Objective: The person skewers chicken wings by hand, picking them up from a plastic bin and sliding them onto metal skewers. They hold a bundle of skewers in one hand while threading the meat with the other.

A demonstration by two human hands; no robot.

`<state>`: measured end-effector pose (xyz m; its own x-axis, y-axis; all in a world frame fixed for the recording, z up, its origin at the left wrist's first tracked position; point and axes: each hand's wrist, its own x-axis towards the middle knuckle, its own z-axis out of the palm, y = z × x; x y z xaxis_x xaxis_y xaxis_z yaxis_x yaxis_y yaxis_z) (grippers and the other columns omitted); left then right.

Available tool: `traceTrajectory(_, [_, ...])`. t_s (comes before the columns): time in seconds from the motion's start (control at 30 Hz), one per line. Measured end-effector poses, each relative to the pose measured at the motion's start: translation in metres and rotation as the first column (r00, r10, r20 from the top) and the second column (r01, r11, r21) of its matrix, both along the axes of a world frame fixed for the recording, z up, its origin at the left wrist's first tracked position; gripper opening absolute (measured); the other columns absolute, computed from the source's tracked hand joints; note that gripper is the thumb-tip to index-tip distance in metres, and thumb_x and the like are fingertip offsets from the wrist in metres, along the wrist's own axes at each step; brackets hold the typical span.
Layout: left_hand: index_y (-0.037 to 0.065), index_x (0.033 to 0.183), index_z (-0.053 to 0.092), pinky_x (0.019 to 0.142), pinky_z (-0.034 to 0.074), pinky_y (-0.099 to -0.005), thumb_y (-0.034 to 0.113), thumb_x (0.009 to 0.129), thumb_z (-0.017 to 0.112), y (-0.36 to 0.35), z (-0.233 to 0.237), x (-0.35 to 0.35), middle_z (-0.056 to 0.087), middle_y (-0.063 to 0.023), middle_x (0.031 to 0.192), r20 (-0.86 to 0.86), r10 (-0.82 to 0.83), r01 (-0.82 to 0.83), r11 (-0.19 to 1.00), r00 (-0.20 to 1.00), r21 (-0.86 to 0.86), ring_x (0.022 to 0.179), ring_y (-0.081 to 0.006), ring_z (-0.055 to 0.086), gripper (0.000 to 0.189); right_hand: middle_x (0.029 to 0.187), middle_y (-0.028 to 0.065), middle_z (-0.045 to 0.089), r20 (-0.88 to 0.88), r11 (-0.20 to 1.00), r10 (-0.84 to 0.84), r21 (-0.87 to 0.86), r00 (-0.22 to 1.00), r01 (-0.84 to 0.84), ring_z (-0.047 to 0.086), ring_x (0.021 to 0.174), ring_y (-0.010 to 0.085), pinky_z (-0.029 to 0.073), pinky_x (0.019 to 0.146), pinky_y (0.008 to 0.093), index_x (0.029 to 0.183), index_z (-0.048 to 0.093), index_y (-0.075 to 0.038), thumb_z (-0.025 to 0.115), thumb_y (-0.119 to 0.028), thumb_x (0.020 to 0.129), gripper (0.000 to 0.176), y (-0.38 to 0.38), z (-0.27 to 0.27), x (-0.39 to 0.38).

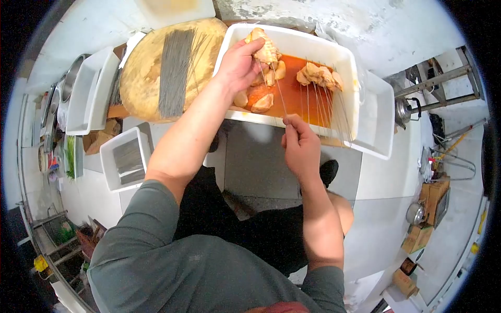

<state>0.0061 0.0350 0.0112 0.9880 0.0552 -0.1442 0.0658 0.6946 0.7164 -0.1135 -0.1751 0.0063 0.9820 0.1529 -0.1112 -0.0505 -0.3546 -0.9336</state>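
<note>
My left hand [240, 65] is closed round a marinated chicken wing [267, 50], held over the left part of a white tub [334, 45]. Lower down, my right hand [301, 148] pinches the near end of a thin metal skewer [281, 95], whose far end meets the wing. Orange-red marinade [292, 96] covers the tub's bottom. Loose chicken pieces [262, 103] lie in it below my left hand. On the right, skewered chicken pieces [319, 76] rest in the tub, their skewers fanning out toward me over the near rim.
Left of the tub, a round wooden chopping board [140, 78] carries a bundle of metal skewers [176, 73]. A small white bin [108, 156] on the floor holds more skewers. Another white tub [83, 104] stands far left. A white container [380, 117] sits against the tub's right side.
</note>
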Motion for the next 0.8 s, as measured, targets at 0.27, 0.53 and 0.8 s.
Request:
traceTrajectory(0.27, [0.005,0.105,0.055,0.056,0.055,-0.0284,0.013,0.094,0.053,-0.005,0.005,-0.004,0.064,-0.0054,0.092,0.049,-0.029,0.031,0.999,0.998,-0.025,0.077,-0.0163,0.065,0.014,0.064,0.0053,0.059,-0.103,0.993,-0.005,0.113,0.995,0.016,0.055,0.057,0.0114,0.045,0.056,0.0283,0.100,0.063,0.000,0.051,-0.014,0.093,0.020,0.001,0.007,0.000])
traceTrajectory(0.53, [0.004,0.109,0.054,0.072,0.056,-0.0300,0.013,0.094,0.053,-0.013,0.000,-0.004,0.065,-0.0073,0.098,0.024,-0.058,0.057,0.997,0.998,0.045,0.087,-0.0186,0.065,0.017,0.064,0.0004,0.053,-0.126,0.978,-0.044,0.198,0.991,0.069,0.047,0.055,0.0062,0.037,0.049,0.0213,0.101,0.061,0.000,0.051,-0.014,0.094,0.018,0.011,0.001,0.003])
traceTrajectory(0.8, [0.003,0.111,0.053,0.075,0.056,-0.0295,0.014,0.094,0.053,-0.019,-0.004,-0.005,0.064,-0.0092,0.104,-0.020,-0.026,0.026,0.999,0.999,0.033,0.090,-0.0190,0.065,0.020,0.065,-0.0024,0.050,-0.158,0.939,-0.037,0.333,0.987,0.089,0.042,0.054,0.0034,0.033,0.047,0.0177,0.104,0.060,-0.001,0.050,-0.013,0.095,0.018,0.022,-0.003,0.004])
